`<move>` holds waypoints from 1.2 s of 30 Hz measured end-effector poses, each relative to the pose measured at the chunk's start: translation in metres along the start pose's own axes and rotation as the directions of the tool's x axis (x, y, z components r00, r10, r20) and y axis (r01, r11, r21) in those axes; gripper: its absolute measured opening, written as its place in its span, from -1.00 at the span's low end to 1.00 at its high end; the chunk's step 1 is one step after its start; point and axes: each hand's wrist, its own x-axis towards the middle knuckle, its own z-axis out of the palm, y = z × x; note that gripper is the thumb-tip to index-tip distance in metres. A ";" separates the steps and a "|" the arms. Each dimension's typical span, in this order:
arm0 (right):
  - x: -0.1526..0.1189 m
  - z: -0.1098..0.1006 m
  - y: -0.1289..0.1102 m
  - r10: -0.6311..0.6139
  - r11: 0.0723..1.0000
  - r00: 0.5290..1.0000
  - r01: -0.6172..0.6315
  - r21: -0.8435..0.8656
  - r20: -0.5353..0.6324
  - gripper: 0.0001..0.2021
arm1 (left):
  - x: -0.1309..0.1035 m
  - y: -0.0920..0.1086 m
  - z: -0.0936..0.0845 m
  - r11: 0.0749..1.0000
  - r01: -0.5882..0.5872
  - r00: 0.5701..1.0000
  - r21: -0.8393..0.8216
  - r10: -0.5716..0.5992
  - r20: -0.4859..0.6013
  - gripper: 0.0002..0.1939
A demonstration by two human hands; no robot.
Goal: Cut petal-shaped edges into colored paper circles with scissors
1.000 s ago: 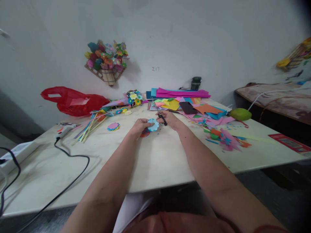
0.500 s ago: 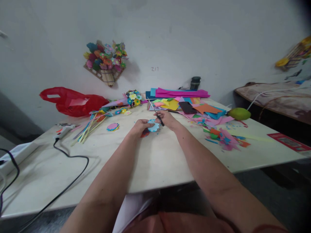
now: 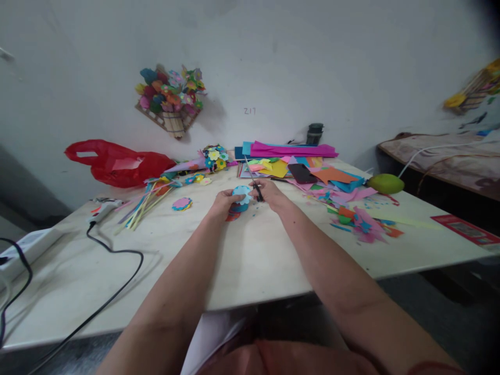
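Note:
My left hand [image 3: 224,202] is closed on a light blue paper flower [image 3: 242,194] with a scalloped edge, the thumb lying over it. Under the flower shows a darker blue piece [image 3: 239,208], and a red-orange round piece [image 3: 233,216] lies on the table below. My right hand [image 3: 269,194] is wrapped round the dark handles of a pair of scissors [image 3: 257,190], whose thin blades point up and away. A small gap separates the scissors from the flower. To the left lies a stack of scalloped paper rounds [image 3: 182,203], pink on top.
Paper scraps [image 3: 365,224] lie at the right, behind them a dark phone [image 3: 301,173] on coloured sheets. At left are a red plastic bag [image 3: 117,165], paper strips [image 3: 136,213], a glue gun [image 3: 104,209] with its black cord and a power strip [image 3: 29,252]. A green-yellow fruit-like object [image 3: 386,183] sits at the right edge.
The light blue flower has shifted slightly up and left, away from the scissors, uncovering the darker blue piece beneath. The scissors have turned a little more upright.

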 end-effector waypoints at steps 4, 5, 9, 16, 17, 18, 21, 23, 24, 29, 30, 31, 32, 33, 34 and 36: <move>0.001 0.000 0.001 0.000 1.000 1.000 0.000 -0.001 -0.010 -0.75 | 0.002 -0.002 -0.002 1.000 -0.013 1.000 0.000 0.013 -0.007 -0.64; 0.001 0.000 0.001 -0.004 1.000 1.000 0.004 0.004 -0.013 -0.76 | 0.002 -0.002 -0.002 1.000 -0.014 1.000 0.001 0.014 -0.010 -0.63; 0.001 -0.006 0.001 -0.012 1.000 1.000 0.012 0.012 -0.004 -0.78 | 0.001 0.000 -0.002 0.999 -0.027 0.999 -0.022 0.027 -0.034 -0.63; 0.001 -0.018 0.003 -0.014 0.991 0.994 0.029 -0.129 0.111 -0.82 | -0.003 0.006 0.001 0.996 -0.053 0.996 -0.076 0.047 -0.080 -0.65; 0.001 -0.019 0.004 -0.010 0.989 0.990 0.030 -0.146 0.141 -0.79 | -0.003 0.007 0.001 0.995 -0.056 0.994 -0.085 0.048 -0.094 -0.66; 0.001 -0.020 0.004 -0.002 0.986 0.985 0.030 -0.162 0.170 -0.77 | -0.003 0.007 0.001 0.994 -0.058 0.993 -0.093 0.048 -0.110 -0.68; 0.002 -0.023 0.006 0.020 0.980 0.967 0.032 -0.197 0.255 -0.76 | -0.003 0.009 0.000 0.991 -0.060 0.988 -0.117 0.042 -0.149 -0.74; 0.003 -0.025 0.007 0.031 0.978 0.953 0.034 -0.207 0.301 -0.76 | -0.002 0.010 -0.001 0.989 -0.064 0.986 -0.135 0.041 -0.164 -0.76; 0.003 -0.026 0.008 0.036 0.977 0.947 0.033 -0.210 0.319 -0.77 | -0.002 0.010 -0.001 0.988 -0.067 0.985 -0.143 0.042 -0.170 -0.76; 0.002 -0.028 0.008 0.063 0.974 0.928 0.024 -0.227 0.367 -0.78 | -0.001 0.010 -0.002 0.982 -0.076 0.979 -0.175 0.040 -0.199 -0.70; 0.001 -0.028 0.008 0.062 0.972 0.925 0.030 -0.234 0.375 -0.79 | -0.001 0.010 -0.002 0.981 -0.074 0.979 -0.180 0.038 -0.199 -0.70; 0.001 -0.028 0.008 0.060 0.969 0.921 0.039 -0.244 0.384 -0.79 | -0.001 0.010 -0.002 0.980 -0.073 0.979 -0.185 0.035 -0.199 -0.71; 0.001 -0.027 0.008 0.057 0.966 0.917 0.049 -0.254 0.395 -0.78 | -0.002 0.011 -0.002 0.980 -0.070 0.979 -0.188 0.032 -0.199 -0.73; 0.001 -0.027 0.008 0.053 0.963 0.912 0.061 -0.263 0.406 -0.77 | -0.002 0.011 -0.002 0.979 -0.067 0.980 -0.191 0.028 -0.199 -0.75; 0.001 -0.027 0.009 0.047 0.961 0.907 0.074 -0.268 0.419 -0.76 | -0.002 0.011 -0.001 0.979 -0.063 0.980 -0.195 0.024 -0.198 -0.77; 0.001 -0.027 0.009 0.035 0.957 0.897 0.097 -0.272 0.441 -0.76 | -0.003 0.013 -0.001 0.978 -0.058 0.980 -0.201 0.017 -0.199 -0.81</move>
